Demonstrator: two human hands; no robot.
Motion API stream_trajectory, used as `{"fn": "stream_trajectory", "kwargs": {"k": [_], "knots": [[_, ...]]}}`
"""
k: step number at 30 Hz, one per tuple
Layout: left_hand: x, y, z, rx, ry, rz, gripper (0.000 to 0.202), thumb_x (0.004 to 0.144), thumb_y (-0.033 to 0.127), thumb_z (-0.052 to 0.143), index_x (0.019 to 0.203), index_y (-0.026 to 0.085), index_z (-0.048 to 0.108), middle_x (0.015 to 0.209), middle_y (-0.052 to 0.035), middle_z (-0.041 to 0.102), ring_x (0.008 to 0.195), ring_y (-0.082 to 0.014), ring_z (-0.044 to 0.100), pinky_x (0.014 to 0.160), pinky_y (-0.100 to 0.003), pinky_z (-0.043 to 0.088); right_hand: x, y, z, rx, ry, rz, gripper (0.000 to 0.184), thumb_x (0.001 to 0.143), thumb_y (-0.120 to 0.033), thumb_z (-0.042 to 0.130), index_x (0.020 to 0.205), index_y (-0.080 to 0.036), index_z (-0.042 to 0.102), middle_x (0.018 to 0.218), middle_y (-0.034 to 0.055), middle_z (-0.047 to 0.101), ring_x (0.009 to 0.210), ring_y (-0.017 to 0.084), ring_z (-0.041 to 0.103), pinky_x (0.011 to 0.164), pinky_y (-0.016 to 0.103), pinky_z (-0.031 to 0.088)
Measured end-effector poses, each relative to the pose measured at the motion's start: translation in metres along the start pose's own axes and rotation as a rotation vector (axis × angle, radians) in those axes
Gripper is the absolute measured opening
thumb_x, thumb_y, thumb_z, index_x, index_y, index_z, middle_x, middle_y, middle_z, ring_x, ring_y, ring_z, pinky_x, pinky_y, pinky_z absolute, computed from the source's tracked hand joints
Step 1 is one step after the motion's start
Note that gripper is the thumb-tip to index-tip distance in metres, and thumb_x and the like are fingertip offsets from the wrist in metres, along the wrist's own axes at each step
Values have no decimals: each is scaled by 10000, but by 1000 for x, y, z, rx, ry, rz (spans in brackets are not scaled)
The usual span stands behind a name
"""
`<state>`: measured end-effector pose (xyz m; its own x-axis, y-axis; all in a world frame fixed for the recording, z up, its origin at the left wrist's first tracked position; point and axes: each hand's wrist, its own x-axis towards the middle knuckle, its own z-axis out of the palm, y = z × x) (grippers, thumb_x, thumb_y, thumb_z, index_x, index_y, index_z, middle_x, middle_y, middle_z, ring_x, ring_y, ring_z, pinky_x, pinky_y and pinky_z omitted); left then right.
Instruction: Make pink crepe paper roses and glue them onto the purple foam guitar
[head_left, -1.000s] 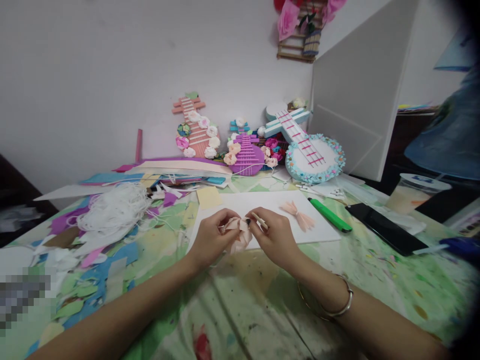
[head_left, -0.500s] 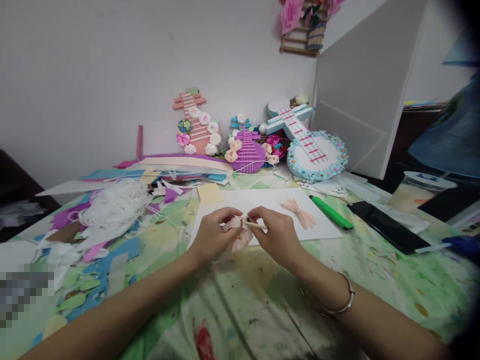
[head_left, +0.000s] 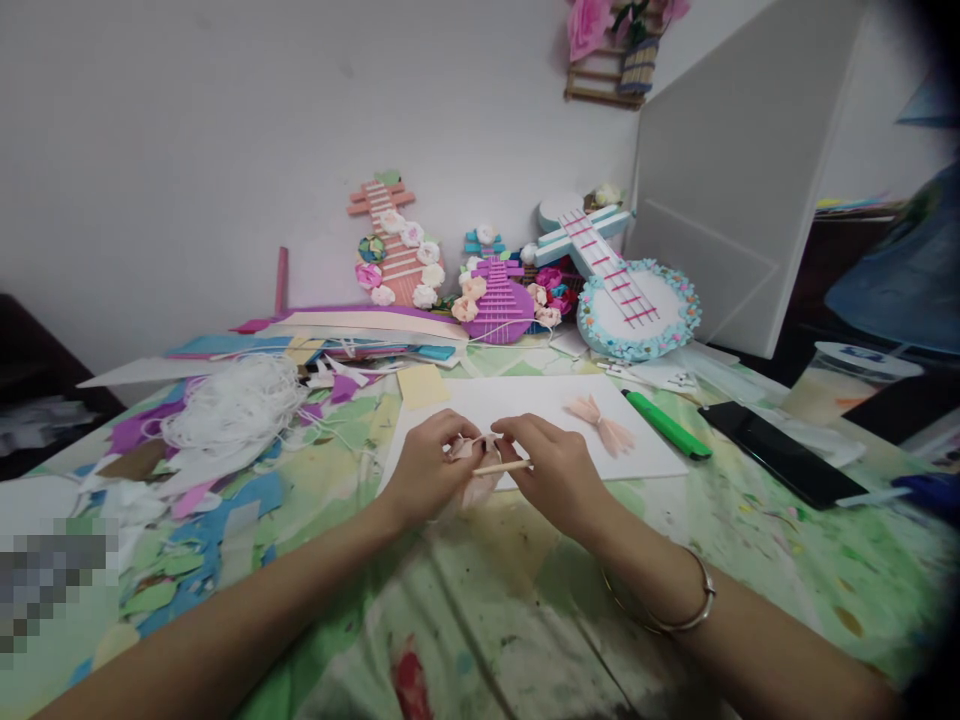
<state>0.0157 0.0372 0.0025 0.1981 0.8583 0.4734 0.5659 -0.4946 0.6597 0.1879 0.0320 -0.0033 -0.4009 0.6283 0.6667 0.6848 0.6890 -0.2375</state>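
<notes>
Both hands meet over the front edge of a white sheet (head_left: 525, 395). My left hand (head_left: 431, 460) is closed, pinching a piece of pale pink crepe paper (head_left: 482, 487) that hangs below the fingers. My right hand (head_left: 555, 460) is closed too, its thumb and fingers on a thin wooden stick (head_left: 504, 467) that lies crosswise against the paper. Its fingertips come close to the left ones, and the exact contact there is partly hidden. To the right on the sheet rests a pink paper bow (head_left: 600, 424), gathered at its middle.
A yellow paper square (head_left: 422, 387) lies at the sheet's corner. Rightward are a green utility knife (head_left: 667, 425) and a black phone (head_left: 780, 455). White string (head_left: 236, 405) and paper scraps (head_left: 180, 560) cover the left. Decorated paper instruments (head_left: 499, 305) lean on the wall.
The stick has turned to lie flatter and a little lower between my hands. The fingertips have shifted slightly on the pink paper. The whole view has moved a little.
</notes>
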Motion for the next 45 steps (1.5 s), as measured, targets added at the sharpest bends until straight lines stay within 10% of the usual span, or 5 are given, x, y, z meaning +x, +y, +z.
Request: {"fn": "stream_trajectory", "kwargs": {"k": [22,40,45], "knots": [[-4,0,2,-183,9,51,152,833,249,525,870,177,654,812,-34,658,734,-144,589,651,-229,434,10,-4,-5,480,-36,369,116,796,-202,545,860,-186,640,758,-14,664,560,83,505,519,196,363],[-4,4,6,-92,41,5,123,775,229,558,772,152,654,733,-20,667,658,-129,575,623,-226,428,-2,-6,5,-188,88,-73,111,824,-132,477,768,-181,559,696,10,616,610,119,558,502,237,276],[-2,5,3,-46,109,-1,145,796,220,518,816,155,645,787,-32,676,722,-147,597,679,-246,442,1,-10,-2,-40,141,-42,138,853,-192,473,963,-184,556,877,47,668,763,144,616,558,229,367]]}}
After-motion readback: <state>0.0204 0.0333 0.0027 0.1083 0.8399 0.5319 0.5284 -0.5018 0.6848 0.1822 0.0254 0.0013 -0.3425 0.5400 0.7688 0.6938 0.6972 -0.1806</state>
